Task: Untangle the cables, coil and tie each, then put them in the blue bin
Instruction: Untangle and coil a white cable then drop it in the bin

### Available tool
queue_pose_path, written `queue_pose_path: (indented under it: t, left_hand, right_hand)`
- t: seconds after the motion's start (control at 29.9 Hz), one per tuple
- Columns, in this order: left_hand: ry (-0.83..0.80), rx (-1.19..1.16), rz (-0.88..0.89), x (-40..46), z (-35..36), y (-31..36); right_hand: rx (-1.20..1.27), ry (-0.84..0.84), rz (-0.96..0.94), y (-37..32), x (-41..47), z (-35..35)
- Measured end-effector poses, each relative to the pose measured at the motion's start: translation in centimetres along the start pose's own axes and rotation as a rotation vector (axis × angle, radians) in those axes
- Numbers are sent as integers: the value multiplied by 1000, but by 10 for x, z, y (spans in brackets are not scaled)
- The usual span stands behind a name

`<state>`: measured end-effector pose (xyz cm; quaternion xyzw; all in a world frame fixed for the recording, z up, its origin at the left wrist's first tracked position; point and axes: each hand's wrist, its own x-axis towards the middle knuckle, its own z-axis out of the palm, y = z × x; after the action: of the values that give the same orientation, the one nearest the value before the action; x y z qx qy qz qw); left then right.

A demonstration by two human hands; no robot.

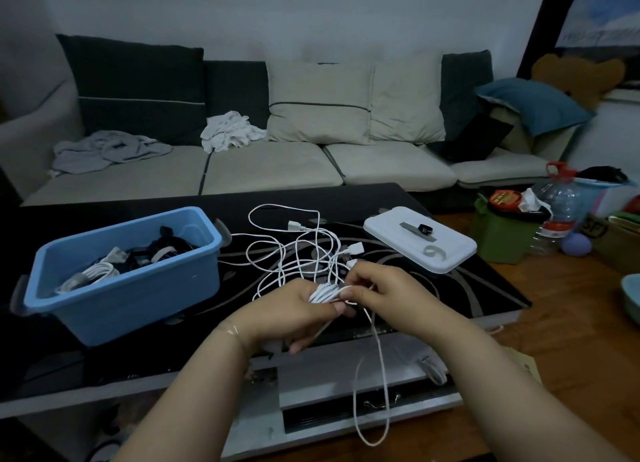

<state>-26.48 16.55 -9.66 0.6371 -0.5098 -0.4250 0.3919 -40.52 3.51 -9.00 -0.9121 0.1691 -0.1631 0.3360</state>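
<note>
My left hand [294, 309] grips a small coil of white cable [323, 292] wound round its fingers. My right hand [377, 288] pinches the same cable just beside the coil. A long loop of this cable [381, 375] hangs down past the table's front edge. More tangled white cables [294, 250] with plugs lie on the black table [467, 288] behind my hands. The blue bin [131, 281] stands at the left and holds several coiled white and black cables [104, 271].
The bin's white lid [391, 229] lies at the back right of the table with cable ties [433, 252] and a small black item on it. A sofa [270, 164] runs behind the table. Bottles, boxes and a green container [498, 236] crowd the floor at the right.
</note>
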Motion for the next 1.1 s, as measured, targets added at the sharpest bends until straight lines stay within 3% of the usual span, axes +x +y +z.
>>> queue_pose_path:
  t: [0.13,0.3,0.47,0.77,0.94,1.1]
  left_hand:
    - [-129,-182,6,-6,-1,4]
    - [-243,-528,78,-6,2,-2]
    - [-199,-763,202,0,4,-11]
    - [212,-1201,250,3,6,10]
    - [312,-1083,212,5,8,6]
    - [521,-868,172,6,8,12]
  right_hand:
    - [324,-48,44,5,4,-6]
    - [500,-31,88,7,9,-1]
    - [576,-46,80,1,9,9]
    - [25,-46,12,-2,4,39]
    - [-225,-66,3,-12,-3,38]
    - [-320,-57,-66,-16,-8,36]
